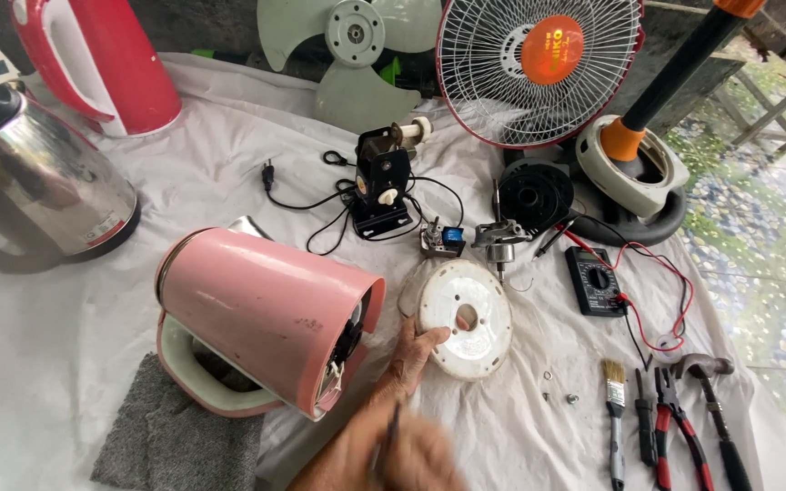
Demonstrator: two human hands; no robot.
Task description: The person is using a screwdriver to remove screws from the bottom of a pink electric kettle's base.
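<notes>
Beside the pink kettle (266, 314) lying on its side, your left hand (408, 359) rests open with fingertips on the white round base plate (464, 318) just right of the kettle, while your blurred right hand (416, 455) below grips a thin dark tool (384, 445).

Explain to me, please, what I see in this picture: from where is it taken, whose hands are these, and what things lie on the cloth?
One camera, worn on a person's head, looks down at a white cloth. The left hand touches a round white base plate. The right hand is blurred and holds a thin dark tool, too blurred to name. Beside them a pink kettle lies on its side, partly on a grey rag. Behind stand a steel kettle, a red kettle and a fan. On the right lie a multimeter, a paintbrush, pliers and a hammer.
</notes>
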